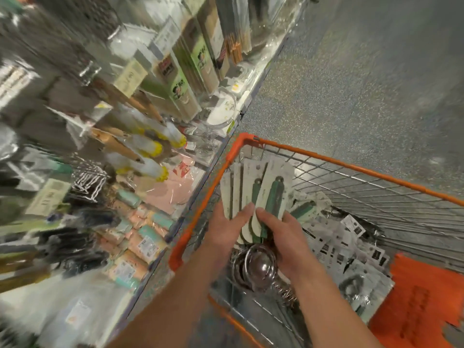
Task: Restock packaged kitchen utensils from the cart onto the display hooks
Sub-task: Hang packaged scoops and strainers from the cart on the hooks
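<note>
Both hands grip a fan of white-carded, green-handled steel ladles (256, 197) over the orange wire cart's (351, 167) left rim: left hand (227, 229), right hand (286, 237). Handles point away, bowls toward the person; print unreadable.

Fanned green-handled carded ladles (258, 197) above cart (351, 169)

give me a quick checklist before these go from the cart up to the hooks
1. Left hand holds the fanned carded utensils: ok.
2. Right hand grips the green-handled ones near the steel bowls: ok.
3. Bundle lifted above the orange cart rim: ok.
4. Hang holes at card tops lined up: not ok, cards are splayed.
5. Free hook on the display: cannot tell, too blurred.
6. More stock left in the cart: ok.
</note>
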Action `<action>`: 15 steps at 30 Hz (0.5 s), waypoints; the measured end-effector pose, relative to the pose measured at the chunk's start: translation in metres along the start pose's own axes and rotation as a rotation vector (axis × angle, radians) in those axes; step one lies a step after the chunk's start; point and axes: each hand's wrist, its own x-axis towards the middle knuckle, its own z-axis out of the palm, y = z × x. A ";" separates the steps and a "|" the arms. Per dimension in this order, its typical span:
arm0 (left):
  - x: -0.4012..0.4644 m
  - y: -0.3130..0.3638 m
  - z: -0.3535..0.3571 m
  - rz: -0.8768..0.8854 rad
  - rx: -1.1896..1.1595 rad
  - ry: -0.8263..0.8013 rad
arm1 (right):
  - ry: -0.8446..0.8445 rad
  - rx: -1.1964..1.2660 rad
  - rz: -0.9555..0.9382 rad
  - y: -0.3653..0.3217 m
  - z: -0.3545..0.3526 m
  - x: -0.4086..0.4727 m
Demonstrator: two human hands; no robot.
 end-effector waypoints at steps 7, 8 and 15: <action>-0.052 0.030 -0.004 0.125 -0.061 0.118 | -0.046 -0.147 -0.144 -0.029 0.029 -0.063; -0.060 0.036 -0.007 0.132 -0.094 0.146 | -0.053 -0.166 -0.166 -0.032 0.035 -0.069; -0.137 0.069 -0.085 0.345 -0.395 0.247 | -0.227 -0.385 -0.347 -0.029 0.126 -0.115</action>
